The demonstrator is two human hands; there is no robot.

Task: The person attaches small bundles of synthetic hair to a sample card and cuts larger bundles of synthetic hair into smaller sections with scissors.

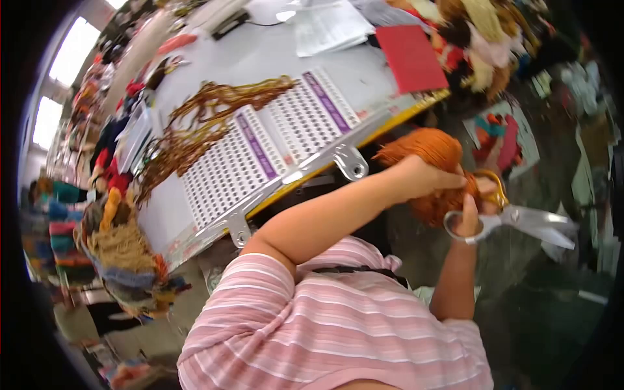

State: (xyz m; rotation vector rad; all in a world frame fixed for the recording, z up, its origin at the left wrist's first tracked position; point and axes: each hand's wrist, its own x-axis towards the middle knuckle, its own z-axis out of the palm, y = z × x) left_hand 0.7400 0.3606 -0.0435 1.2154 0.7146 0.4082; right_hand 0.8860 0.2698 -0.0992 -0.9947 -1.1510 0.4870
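Observation:
My left hand [419, 179] is closed around a thick bundle of orange yarn [429, 146], whose strands fan out above and below the grip. Right beside it, my right hand [471, 211] has scissors [530, 222] hooked on it, a finger through the silver loop. The blades point right, away from the yarn, and look slightly parted. Fingers of the right hand meet the lower part of the bundle. On the table [214, 62], to the left of my hands, lie white cards [224, 179] with rows of dark dots and purple bands. Long brown and gold yarn strands [227, 97] stretch across them.
Metal clips [351, 162] stick out along the table's yellow front edge. A red folder [411, 58] and white papers [328, 26] lie toward the back. Heaped yarn [123, 240] stands at the left, with more yarn bundles [484, 39] at the upper right.

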